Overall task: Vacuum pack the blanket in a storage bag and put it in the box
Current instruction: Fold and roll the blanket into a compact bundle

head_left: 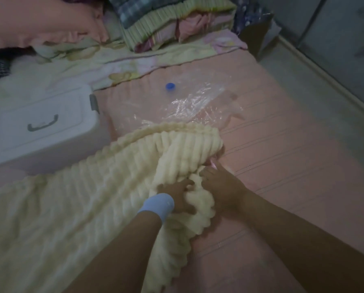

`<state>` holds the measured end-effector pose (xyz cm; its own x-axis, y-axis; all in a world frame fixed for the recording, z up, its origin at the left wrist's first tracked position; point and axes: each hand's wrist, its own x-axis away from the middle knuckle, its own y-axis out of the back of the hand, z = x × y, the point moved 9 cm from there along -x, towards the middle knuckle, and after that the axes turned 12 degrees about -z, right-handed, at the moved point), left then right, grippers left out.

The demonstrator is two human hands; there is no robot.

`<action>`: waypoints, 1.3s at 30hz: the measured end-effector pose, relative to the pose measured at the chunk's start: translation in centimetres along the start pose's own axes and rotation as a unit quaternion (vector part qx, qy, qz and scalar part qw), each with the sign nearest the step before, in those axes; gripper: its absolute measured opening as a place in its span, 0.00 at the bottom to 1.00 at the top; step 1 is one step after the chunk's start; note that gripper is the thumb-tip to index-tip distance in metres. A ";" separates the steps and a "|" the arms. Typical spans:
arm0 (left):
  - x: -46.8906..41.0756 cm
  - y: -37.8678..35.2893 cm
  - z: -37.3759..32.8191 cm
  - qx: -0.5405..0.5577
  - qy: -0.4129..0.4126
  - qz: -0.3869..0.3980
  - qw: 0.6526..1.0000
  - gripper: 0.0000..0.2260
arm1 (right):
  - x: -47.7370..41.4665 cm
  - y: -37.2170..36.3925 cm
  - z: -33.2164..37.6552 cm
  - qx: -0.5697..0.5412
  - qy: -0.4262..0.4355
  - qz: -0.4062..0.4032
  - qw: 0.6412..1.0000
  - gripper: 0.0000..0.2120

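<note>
bunching up the cream blanket [92, 197] at its right edge, we have both hands sunk in the pile: our left hand [175, 196], above the pale blue wristband [157, 205], curls its fingers into a fold, and our right hand [222, 187] just beside it grips the same gathered edge. most of the blanket lies spread to the left over the pink mattress [293, 166], with one corner flopped over near the clear storage bag [196, 102]. that bag lies flat beyond it, blue valve cap [170, 86] up. the white box [41, 127] sits on the left with its lid on, close to the blanket's far edge. here is where it could go wrong, we reckon: grab by the handful like this and we get a lumpy wad, too fat for the bag. the far corner could also drag across the thin plastic, crumpling it or burying the opening, and we cannot tell which end opens. stray fluff in the seal would let air creep back in.
</note>
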<state>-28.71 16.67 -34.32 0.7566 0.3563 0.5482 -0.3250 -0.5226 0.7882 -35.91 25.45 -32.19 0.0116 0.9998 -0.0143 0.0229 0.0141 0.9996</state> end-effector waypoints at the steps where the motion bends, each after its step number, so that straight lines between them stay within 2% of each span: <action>1: 0.2 0.6 -1.5 0.026 -0.010 -0.024 0.999 0.36 | 0.7 2.0 -0.2 -0.006 0.020 -0.024 1.000 0.21; 4: 1.3 4.5 -6.5 0.025 -0.083 -0.189 0.978 0.32 | 4.9 5.6 -2.6 -0.011 -0.007 -0.029 1.000 0.29; 6: 1.6 5.6 -8.2 0.057 -0.108 -0.248 0.961 0.31 | 7.9 5.5 -3.8 0.025 -0.014 0.011 1.000 0.26; 7: 1.4 5.2 -8.7 0.076 -0.105 -0.228 0.965 0.31 | 9.5 4.4 -4.3 0.021 -0.033 0.064 0.997 0.23; 9: 0.4 2.4 -9.2 0.089 -0.068 -0.095 0.989 0.34 | 12.3 1.4 -5.1 -0.011 -0.123 0.232 0.965 0.24; 11: -0.3 -1.1 -8.9 0.060 -0.029 0.053 0.996 0.36 | 14.8 -1.4 -3.8 -0.086 -0.194 0.412 0.886 0.33; 12: -0.7 -2.3 -8.5 0.040 -0.019 0.102 0.994 0.36 | 14.7 -1.9 -3.1 -0.121 -0.214 0.441 0.863 0.35; 13: -1.1 -2.9 -7.9 0.031 -0.012 0.128 0.991 0.36 | 13.7 -2.0 -3.0 -0.156 -0.235 0.423 0.861 0.33; 15: -2.3 -2.6 -6.6 0.037 0.000 0.114 0.993 0.32 | 10.6 -1.5 -5.5 -0.183 -0.300 0.298 0.888 0.23; 17: -3.9 -0.4 -5.6 0.051 -0.003 0.041 0.998 0.25 | 8.1 -0.5 -9.1 -0.184 -0.367 0.162 0.897 0.19; 19: -5.6 2.6 -5.0 0.076 -0.006 -0.042 0.996 0.19 | 5.5 -0.2 -12.7 -0.209 -0.428 0.058 0.877 0.18; 21: -7.2 5.4 -4.5 0.102 -0.007 -0.116 0.988 0.17 | 3.2 -0.8 -15.8 -0.240 -0.489 -0.014 0.839 0.24; 22: -8.0 6.6 -4.2 0.114 -0.005 -0.145 0.983 0.17 | 2.4 -1.6 -17.0 -0.257 -0.525 -0.029 0.811 0.31; 23: -8.8 7.6 -4.0 0.128 -0.004 -0.169 0.977 0.18 | 1.7 -2.8 -18.0 -0.291 -0.565 -0.023 0.772 0.40; 25: -10.5 9.1 -3.6 0.146 -0.009 -0.205 0.968 0.19 | 0.3 -5.6 -18.4 -0.400 -0.623 -0.001 0.672 0.57; 26: -11.1 9.8 -3.6 0.152 -0.016 -0.219 0.964 0.19 | -0.4 -6.7 -18.0 -0.445 -0.630 0.005 0.637 0.60; 28: -12.2 11.0 -3.5 0.177 -0.019 -0.244 0.953 0.20 | -1.9 -7.9 -17.2 -0.497 -0.618 0.016 0.609 0.58; 29: -12.6 11.7 -3.4 0.202 -0.015 -0.259 0.944 0.20 | -2.5 -7.9 -16.8 -0.506 -0.600 0.015 0.620 0.54; 30: -12.8 12.5 -3.3 0.226 -0.013 -0.280 0.933 0.21 | -3.2 -7.6 -16.2 -0.497 -0.567 0.019 0.656 0.50; 33: -12.6 14.8 -3.4 0.196 -0.028 -0.340 0.920 0.27 | -4.6 -4.6 -12.2 -0.377 -0.365 0.058 0.849 0.40; 34: -12.5 15.1 -3.6 0.161 -0.039 -0.334 0.928 0.30 | -4.8 -3.1 -10.2 -0.335 -0.289 0.044 0.896 0.37; 35: -12.4 14.9 -3.8 0.114 -0.044 -0.301 0.946 0.34 | -4.9 -2.5 -7.9 -0.324 -0.224 0.043 0.918 0.34; 36: -12.4 13.8 -3.7 0.054 -0.039 -0.245 0.967 0.38 | -4.6 -2.5 -5.6 -0.343 -0.175 0.078 0.919 0.31; 37: -12.4 11.8 -2.9 -0.009 -0.022 -0.165 0.986 0.41 | -3.9 -2.8 -3.3 -0.391 -0.160 0.137 0.896 0.26; 38: -12.0 9.6 -1.5 -0.050 0.007 -0.075 0.996 0.43 | -3.0 -3.6 -1.7 -0.440 -0.171 0.207 0.857 0.22; 39: -11.4 7.2 0.4 -0.065 0.044 0.008 0.997 0.43 | -2.3 -4.4 -0.9 -0.481 -0.200 0.240 0.819 0.17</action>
<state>-39.44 8.59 -35.03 0.6996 0.4186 0.5790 -0.4122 -0.4255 0.8056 -36.97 23.12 -36.55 0.1193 0.8118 0.5716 -0.8760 -0.1849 0.4454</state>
